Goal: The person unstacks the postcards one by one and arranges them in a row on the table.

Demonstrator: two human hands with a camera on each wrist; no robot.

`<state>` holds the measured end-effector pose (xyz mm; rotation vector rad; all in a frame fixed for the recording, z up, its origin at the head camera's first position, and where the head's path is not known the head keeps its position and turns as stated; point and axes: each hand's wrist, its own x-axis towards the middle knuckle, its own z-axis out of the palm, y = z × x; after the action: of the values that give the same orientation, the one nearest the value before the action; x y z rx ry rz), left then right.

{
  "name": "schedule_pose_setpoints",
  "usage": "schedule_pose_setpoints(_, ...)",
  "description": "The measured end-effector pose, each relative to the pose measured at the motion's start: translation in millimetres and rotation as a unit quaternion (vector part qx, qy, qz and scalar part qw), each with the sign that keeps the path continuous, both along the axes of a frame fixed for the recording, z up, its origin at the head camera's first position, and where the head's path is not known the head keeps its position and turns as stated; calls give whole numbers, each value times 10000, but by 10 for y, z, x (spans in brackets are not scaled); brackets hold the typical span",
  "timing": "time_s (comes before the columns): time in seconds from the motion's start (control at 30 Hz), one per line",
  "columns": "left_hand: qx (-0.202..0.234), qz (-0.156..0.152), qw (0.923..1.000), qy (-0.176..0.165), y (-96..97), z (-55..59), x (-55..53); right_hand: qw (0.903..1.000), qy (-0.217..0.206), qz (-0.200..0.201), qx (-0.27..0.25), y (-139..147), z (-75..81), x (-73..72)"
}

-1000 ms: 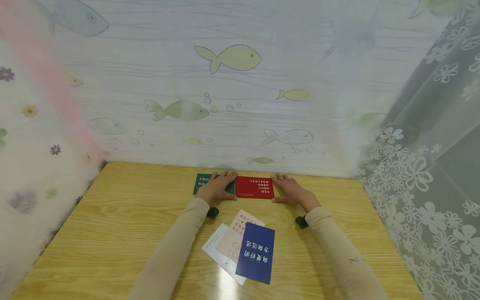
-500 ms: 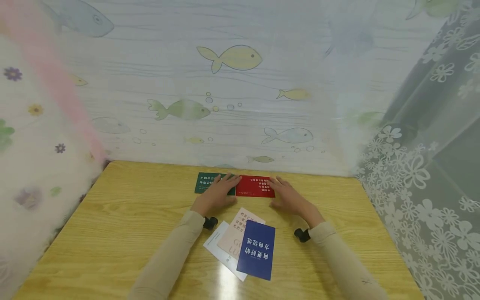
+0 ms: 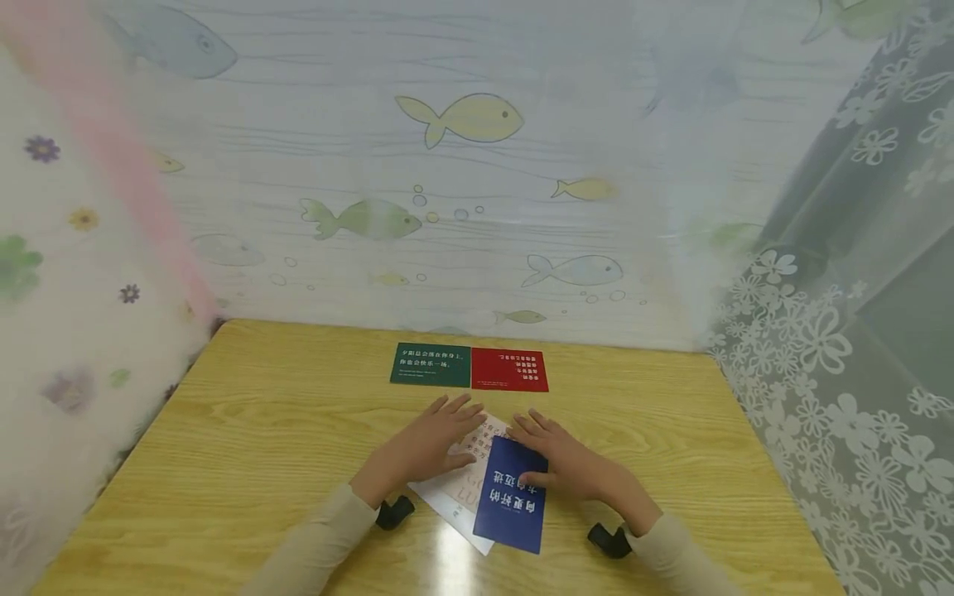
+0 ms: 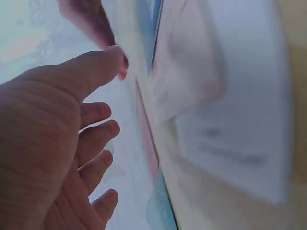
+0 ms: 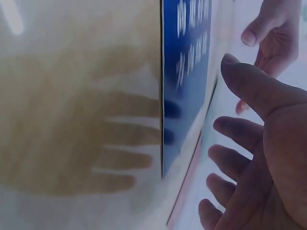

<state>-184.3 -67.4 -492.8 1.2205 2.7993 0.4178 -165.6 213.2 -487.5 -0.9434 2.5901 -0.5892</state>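
1. Lying toward the front of the worktop [image 3: 224, 430], the blue card [image 3: 508, 505] overlaps the pink card [image 4: 187, 62], which in turn overlaps the white card [image 4: 240, 110]; we read the three as a loose fan.
2. We see the right hand [image 3: 570, 463] across the blue card's far right corner, its grip wide, holding nothing; whether a fingertip touches, we cannot tell.
3. We see the left hand [image 3: 428, 443] at the fan's far left side, its grip likewise wide and unladen.
4. Farther back lie the green card [image 3: 430, 364] and the red card [image 3: 510, 369], side by side, short edges meeting or nearly so.
5. We judge each card light and fairly stiff, apt to crease at a corner; the smooth faces should slide readily over one another.
6. Such thin edges offer little purchase. We would pinch the blue card across its two long edges, starting at the right one, where only worktop lies alongside; pressing downward would probably drag the pink card too.
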Motion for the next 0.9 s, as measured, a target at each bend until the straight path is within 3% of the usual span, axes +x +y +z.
schedule_pose_setpoints(0.2, -379, -418, 9977, 371, -39, -67, 445, 9997, -203, -51, 78, -29, -46, 204)
schedule_pose_setpoints(0.43, -374, -875, 9951, 258, -47, -84, 818, 9988, -429, -166, 172, -56, -127, 318)
schedule_pose_setpoints(0.6, -431, -1086, 9929, -207, -42, -77, 963, 9989, -356, -208, 234, -52, -139, 370)
schedule_pose_setpoints(0.9, -407, -711, 9960, -364, -113, -90, 1075, 9992, -257, -261, 132, -22, -120, 496)
